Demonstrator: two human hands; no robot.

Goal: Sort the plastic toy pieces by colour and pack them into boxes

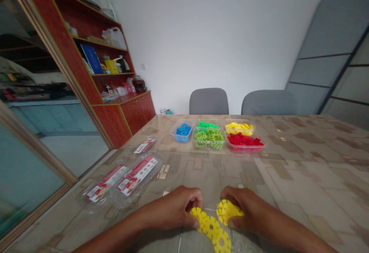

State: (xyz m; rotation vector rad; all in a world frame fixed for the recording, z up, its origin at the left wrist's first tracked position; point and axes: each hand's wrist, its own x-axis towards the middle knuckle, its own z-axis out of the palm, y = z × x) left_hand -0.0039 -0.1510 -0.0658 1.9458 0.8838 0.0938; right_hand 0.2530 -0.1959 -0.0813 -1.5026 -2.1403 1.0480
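Observation:
Near the front of the table, my left hand point(184, 206) pinches the upper left end of a chain of yellow notched plastic discs point(211, 227). The chain slants down to the right, toward the bottom of the view. Beside it, my right hand point(240, 209) is closed on a small bunch of yellow notched discs point(226, 211), held between thumb and fingers. How many discs are in that bunch I cannot tell. The two hands are a short gap apart, and the bunch sits just right of the chain.
Farther back stand clear tubs of blue pieces point(183, 131), green pieces point(208, 125), light green pieces point(209, 138), yellow pieces point(239, 127) and red pieces point(245, 141). Clear lids with labels point(138, 174) lie at left. Two grey chairs point(209, 101) stand behind the table point(291, 180).

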